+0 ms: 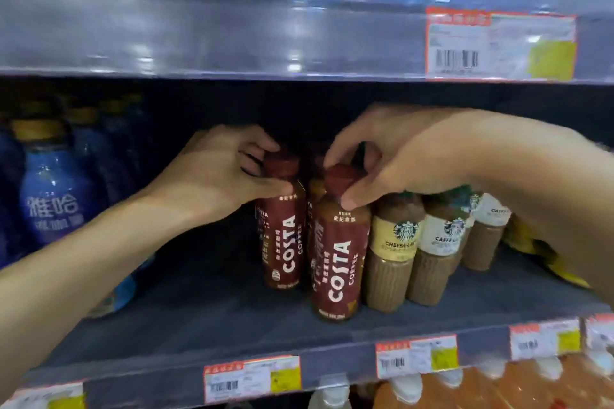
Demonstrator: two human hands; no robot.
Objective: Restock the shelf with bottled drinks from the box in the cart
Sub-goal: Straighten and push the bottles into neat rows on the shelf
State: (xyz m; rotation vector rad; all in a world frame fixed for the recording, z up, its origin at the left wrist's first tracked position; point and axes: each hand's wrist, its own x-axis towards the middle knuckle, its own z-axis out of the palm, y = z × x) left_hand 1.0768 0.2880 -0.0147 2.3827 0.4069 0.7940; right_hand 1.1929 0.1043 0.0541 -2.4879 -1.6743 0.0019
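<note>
Two hands, left (216,173) and right (392,156), are being seen at twelve o'clock of two front Costa bottles (339,256). Three Starbucks bottles (395,252) are being counted at three o'clock, with five price tags (252,378).

Two coffee bottles upright mid-shelf (199,319): front bottle (339,262) near the front edge, rear bottle (282,236) behind and left. Latte bottles (395,252) just right, touching. Blue bottles (53,196) toward the left end. Price tags (252,378) on the front edge.

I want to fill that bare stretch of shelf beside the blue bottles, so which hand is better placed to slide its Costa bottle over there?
Probably the left hand: its Costa bottle borders the gap.
</note>
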